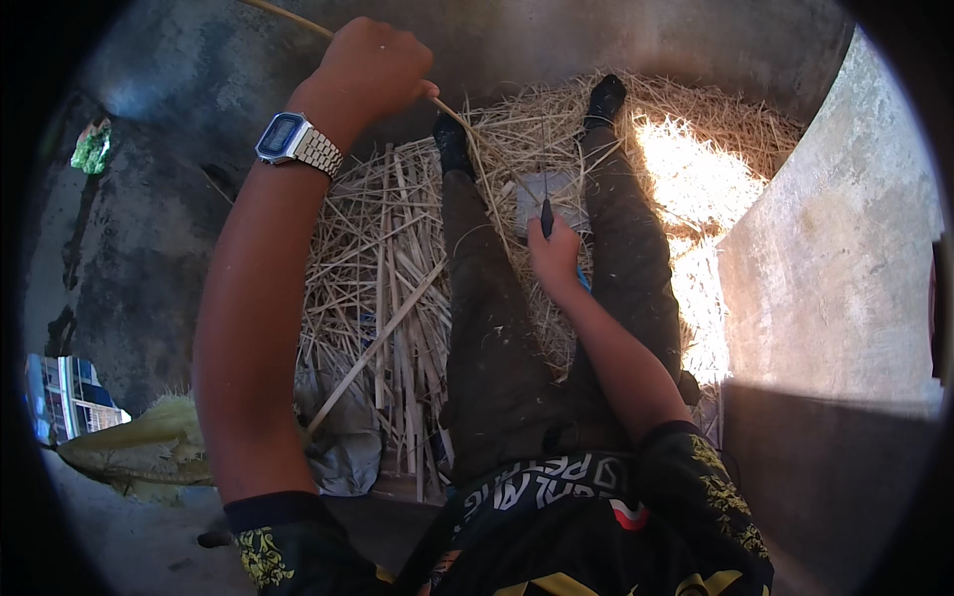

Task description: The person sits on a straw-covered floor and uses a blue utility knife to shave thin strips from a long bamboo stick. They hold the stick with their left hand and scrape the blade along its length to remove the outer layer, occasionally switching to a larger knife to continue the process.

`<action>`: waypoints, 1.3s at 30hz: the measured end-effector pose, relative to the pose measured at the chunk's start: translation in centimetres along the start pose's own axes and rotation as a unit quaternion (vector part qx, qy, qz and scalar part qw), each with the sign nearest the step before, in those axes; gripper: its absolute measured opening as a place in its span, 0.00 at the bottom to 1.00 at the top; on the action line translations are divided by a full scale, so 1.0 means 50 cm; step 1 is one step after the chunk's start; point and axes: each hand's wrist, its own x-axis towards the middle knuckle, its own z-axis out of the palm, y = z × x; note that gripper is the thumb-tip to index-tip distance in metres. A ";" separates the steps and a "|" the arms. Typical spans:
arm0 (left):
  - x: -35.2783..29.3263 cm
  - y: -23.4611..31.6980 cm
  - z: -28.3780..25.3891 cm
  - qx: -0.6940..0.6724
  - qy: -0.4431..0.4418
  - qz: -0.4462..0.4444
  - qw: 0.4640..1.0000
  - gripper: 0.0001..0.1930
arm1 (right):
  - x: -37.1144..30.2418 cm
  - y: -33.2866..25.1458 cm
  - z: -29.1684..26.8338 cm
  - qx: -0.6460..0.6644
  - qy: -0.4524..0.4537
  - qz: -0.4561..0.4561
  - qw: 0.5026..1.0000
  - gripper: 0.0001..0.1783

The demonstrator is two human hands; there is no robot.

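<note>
Pale straw [522, 111] spreads thickly beneath and beyond the right hand [554, 248], with strong sunlight falling on it to that hand's right. A grey wall [686, 40] stands beyond both hands; a paler wall [835, 228] rises well to their right. The right hand is between the left leg [489, 308] and the right leg [636, 228], both stretched out. To its left, past the left leg, lie long sticks [383, 278], and a grey sack [346, 452] sits nearer the body. The left hand [376, 68], raised, is closed round a thin strip [288, 16], which juts out to its upper left and slants down toward the right hand. The right hand is clamped on a knife [547, 217], blade pointing away from the body, over a grey pad [570, 189] just beyond that hand. The strip passes close to the blade; I cannot tell whether they touch
</note>
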 end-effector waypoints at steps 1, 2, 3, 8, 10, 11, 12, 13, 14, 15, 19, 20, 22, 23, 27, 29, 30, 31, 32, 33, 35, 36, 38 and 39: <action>0.001 0.004 -0.005 0.008 -0.022 -0.011 1.000 0.19 | -0.010 -0.048 -0.012 0.018 0.016 -0.024 0.999 0.18; 0.000 0.000 0.001 0.008 -0.005 -0.001 1.000 0.21 | -0.021 -0.078 -0.016 0.036 0.032 -0.047 0.998 0.17; 0.002 -0.008 0.012 0.007 0.014 0.010 1.000 0.23 | -0.029 -0.089 -0.015 0.074 0.037 -0.061 0.995 0.17; 0.004 -0.027 0.041 0.018 0.119 0.058 0.991 0.24 | -0.032 0.013 0.028 0.121 0.016 -0.059 0.991 0.17; 0.043 -0.006 -0.004 -0.009 0.074 0.057 0.996 0.24 | 0.047 0.193 0.045 -0.085 -0.103 0.192 0.972 0.20; 0.032 0.002 -0.009 -0.006 0.036 0.043 0.998 0.24 | 0.036 0.198 0.041 -0.120 -0.092 0.199 0.968 0.20; 0.027 0.011 -0.018 -0.004 0.002 0.031 1.000 0.24 | 0.021 0.191 0.024 -0.156 -0.076 0.207 0.963 0.21; 0.022 0.009 -0.026 0.001 -0.029 0.018 0.999 0.24 | 0.015 0.169 0.015 -0.189 -0.058 0.212 0.957 0.22; 0.016 0.003 -0.025 0.007 -0.019 0.017 1.000 0.24 | 0.026 0.141 0.016 -0.152 -0.057 0.184 0.969 0.22; 0.016 0.005 -0.019 0.008 -0.004 0.019 1.000 0.23 | 0.044 0.112 0.010 -0.118 -0.052 0.158 0.979 0.22; -0.003 -0.003 0.013 0.001 0.073 0.030 0.997 0.23 | 0.033 0.009 -0.007 0.067 0.024 -0.012 0.997 0.24; -0.004 -0.003 0.014 0.001 0.044 0.021 0.999 0.23 | 0.025 0.006 0.001 0.101 0.042 -0.016 0.994 0.24; 0.003 -0.001 0.000 0.001 -0.008 0.004 1.000 0.23 | 0.016 0.011 0.003 0.164 0.085 -0.025 0.982 0.25; 0.004 -0.003 0.007 -0.010 0.006 0.003 1.000 0.23 | 0.024 0.042 0.012 0.128 0.014 0.029 0.991 0.25; 0.000 -0.007 0.003 -0.026 0.003 -0.001 1.000 0.23 | 0.042 0.160 0.027 -0.032 -0.103 0.191 0.976 0.24; -0.002 -0.013 0.002 -0.030 0.013 -0.001 0.999 0.24 | 0.051 0.159 0.027 -0.053 -0.066 0.170 0.982 0.23; -0.010 -0.015 0.020 -0.037 0.032 0.001 0.999 0.24 | 0.050 0.131 0.024 -0.031 -0.047 0.123 0.991 0.23; -0.020 -0.013 0.036 -0.048 0.051 0.007 0.998 0.25 | 0.045 0.099 0.014 -0.010 -0.026 0.080 0.996 0.23; -0.029 -0.011 0.039 -0.042 0.031 -0.004 0.999 0.25 | 0.037 0.053 0.009 0.043 0.008 0.020 0.999 0.23; -0.023 -0.007 0.029 -0.036 0.020 -0.012 0.999 0.25 | 0.041 0.053 0.016 0.112 0.028 0.013 0.993 0.23; -0.014 -0.002 0.016 -0.030 -0.007 -0.022 0.999 0.26 | 0.047 0.058 0.026 0.248 0.069 -0.001 0.966 0.23; -0.011 -0.003 0.010 -0.029 -0.022 -0.025 0.999 0.26 | 0.043 0.074 0.032 0.189 0.011 0.049 0.981 0.22; -0.006 -0.003 0.009 -0.038 -0.020 -0.026 0.999 0.26 | 0.032 0.109 0.033 0.066 -0.100 0.146 0.982 0.22; -0.014 -0.004 0.016 -0.047 -0.010 -0.027 0.998 0.26 | 0.024 0.099 0.029 0.034 -0.110 0.188 0.975 0.21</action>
